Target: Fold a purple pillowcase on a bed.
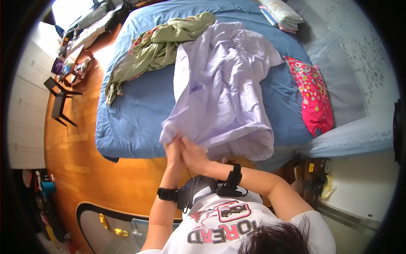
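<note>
A lavender duvet (222, 82) lies rumpled across the bed, and its near end hangs over the bed's front edge. My left hand (173, 152) grips its near left corner, which is bunched and blurred. Right against it, my right hand (195, 155) has its fingers at the same bunched cloth. The hands meet just beyond the bed's near edge, partly covering each other, so the exact finger grip is hidden. To the right of my hands, the duvet's thick folded edge (238, 135) droops in a roll.
Blue sheeting covers the bed (136, 127). A crumpled green blanket (155, 47) lies at far left. On the right are a pink floral pillow (312, 92), folded bedding (282, 14) and a gathered sheer curtain (345, 139). A dark chair (60, 101) stands on the wooden floor (76, 152).
</note>
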A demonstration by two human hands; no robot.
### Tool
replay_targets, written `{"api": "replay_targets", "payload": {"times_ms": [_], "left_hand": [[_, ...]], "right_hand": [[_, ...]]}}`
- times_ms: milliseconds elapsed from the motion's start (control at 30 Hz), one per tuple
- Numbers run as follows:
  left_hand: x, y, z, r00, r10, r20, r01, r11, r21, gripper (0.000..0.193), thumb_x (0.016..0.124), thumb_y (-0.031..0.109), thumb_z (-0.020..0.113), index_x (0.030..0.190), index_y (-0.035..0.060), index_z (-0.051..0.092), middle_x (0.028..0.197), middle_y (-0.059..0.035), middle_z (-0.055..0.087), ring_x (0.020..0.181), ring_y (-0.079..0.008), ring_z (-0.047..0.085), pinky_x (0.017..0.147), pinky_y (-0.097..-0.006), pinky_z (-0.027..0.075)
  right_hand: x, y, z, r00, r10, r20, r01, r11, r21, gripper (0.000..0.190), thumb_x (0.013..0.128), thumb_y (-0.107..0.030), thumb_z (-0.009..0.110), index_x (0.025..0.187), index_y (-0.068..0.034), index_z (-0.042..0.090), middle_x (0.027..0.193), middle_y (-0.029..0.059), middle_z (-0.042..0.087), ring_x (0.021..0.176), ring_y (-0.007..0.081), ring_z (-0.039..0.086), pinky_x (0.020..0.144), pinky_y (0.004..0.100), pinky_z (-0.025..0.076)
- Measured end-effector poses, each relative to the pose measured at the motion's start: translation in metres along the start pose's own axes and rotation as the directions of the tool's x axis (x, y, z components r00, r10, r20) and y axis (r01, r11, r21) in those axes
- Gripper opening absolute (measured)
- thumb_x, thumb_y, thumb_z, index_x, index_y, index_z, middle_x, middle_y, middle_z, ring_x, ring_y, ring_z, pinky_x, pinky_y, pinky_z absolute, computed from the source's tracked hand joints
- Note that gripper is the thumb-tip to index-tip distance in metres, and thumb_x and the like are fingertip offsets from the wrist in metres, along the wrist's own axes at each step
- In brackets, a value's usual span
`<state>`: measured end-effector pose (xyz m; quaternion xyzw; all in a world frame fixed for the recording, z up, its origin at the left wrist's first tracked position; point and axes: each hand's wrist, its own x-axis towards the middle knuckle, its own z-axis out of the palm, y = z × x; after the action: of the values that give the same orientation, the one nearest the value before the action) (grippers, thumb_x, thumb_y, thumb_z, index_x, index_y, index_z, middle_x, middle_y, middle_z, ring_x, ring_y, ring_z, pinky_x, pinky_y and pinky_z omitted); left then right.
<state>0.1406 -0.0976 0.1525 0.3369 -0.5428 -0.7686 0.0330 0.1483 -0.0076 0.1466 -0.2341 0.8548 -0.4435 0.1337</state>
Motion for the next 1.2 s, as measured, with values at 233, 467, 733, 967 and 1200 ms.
{"api": "replay_targets", "payload": {"times_ms": [233, 467, 733, 967, 1200], "left_hand": [[0.042, -0.022, -0.170, 0.857, 0.450, -0.250, -0.470, 0.882, -0.025, 0.038, 0.088, 0.029, 0.042, 0.117, 0.0041, 0.038, 0.109, -0.0076, 0.047, 0.097, -0.0181, 0.049, 0.083, -0.0341, 0.044], [-0.089, 0.058, -0.223, 0.620, 0.343, -0.706, -0.348, 0.926, 0.146, 0.039, 0.085, 0.028, 0.045, 0.112, 0.0001, 0.044, 0.109, -0.0104, 0.050, 0.098, -0.0224, 0.050, 0.086, -0.0352, 0.041], [-0.225, -0.041, -0.258, 0.199, 0.160, -0.967, -0.086, 0.986, 0.145, 0.034, 0.084, 0.023, 0.044, 0.107, -0.0011, 0.050, 0.104, -0.0107, 0.053, 0.092, -0.0232, 0.053, 0.081, -0.0355, 0.043], [-0.323, -0.137, -0.185, -0.072, -0.045, -0.996, 0.082, 0.995, -0.051, 0.037, 0.083, 0.024, 0.044, 0.109, -0.0017, 0.049, 0.105, -0.0116, 0.053, 0.092, -0.0240, 0.054, 0.080, -0.0357, 0.043], [-0.363, -0.193, -0.130, -0.168, -0.205, -0.964, 0.123, 0.966, -0.227, 0.039, 0.083, 0.025, 0.044, 0.111, -0.0023, 0.048, 0.105, -0.0125, 0.053, 0.091, -0.0248, 0.055, 0.079, -0.0359, 0.044]], "right_hand": [[0.009, 0.024, -0.066, 0.929, -0.222, 0.296, 0.220, 0.975, 0.038, 0.041, 0.075, -0.014, 0.054, 0.115, -0.010, 0.045, 0.113, 0.0148, 0.042, 0.100, 0.0314, 0.046, 0.083, 0.0374, 0.039], [0.112, 0.176, -0.187, 0.857, 0.447, 0.256, -0.513, 0.703, 0.492, 0.025, 0.082, -0.025, 0.051, 0.100, -0.007, 0.052, 0.089, 0.0045, 0.053, 0.075, 0.0150, 0.058, 0.065, 0.0271, 0.046], [0.257, 0.271, -0.170, 0.808, 0.566, 0.162, -0.501, 0.517, 0.694, 0.026, 0.083, -0.029, 0.049, 0.087, -0.003, 0.049, 0.077, 0.0081, 0.051, 0.073, 0.0208, 0.059, 0.058, 0.0310, 0.049], [0.317, 0.282, -0.109, 0.646, 0.689, -0.328, -0.760, 0.620, -0.194, 0.087, 0.065, -0.045, 0.065, 0.122, 0.008, 0.027, 0.120, 0.0255, 0.036, 0.105, 0.0360, 0.047, 0.089, 0.0416, 0.038], [0.251, 0.403, -0.205, 0.710, 0.627, -0.322, -0.675, 0.474, -0.566, 0.049, 0.073, -0.025, 0.056, 0.112, 0.000, 0.041, 0.110, 0.0249, 0.046, 0.097, 0.0366, 0.052, 0.085, 0.0423, 0.042]]}}
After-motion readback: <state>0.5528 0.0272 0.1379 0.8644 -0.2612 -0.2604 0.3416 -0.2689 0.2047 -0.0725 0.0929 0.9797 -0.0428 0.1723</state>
